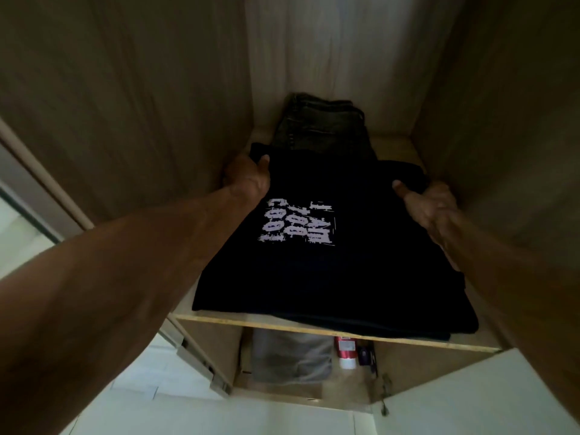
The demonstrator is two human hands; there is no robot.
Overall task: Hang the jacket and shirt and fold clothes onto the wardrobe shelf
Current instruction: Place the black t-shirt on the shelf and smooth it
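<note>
A folded black T-shirt [317, 277] with a pale printed logo lies on the wooden wardrobe shelf [251, 319]. Behind it, against the back wall, sits a pair of folded dark grey jeans [323, 125]. My left hand [248, 177] grips the shirt's far left edge, thumb on top and fingers hidden under the cloth. My right hand [428, 205] holds the shirt's right edge the same way, thumb lying on the fabric. No jacket or hanger is in view.
Wooden side walls [141, 105] close in on both sides of the shelf. On the lower shelf lie a folded grey garment [290, 356], a red and white can [345, 353] and a small dark object [365, 356]. White floor tiles [219, 416] show below.
</note>
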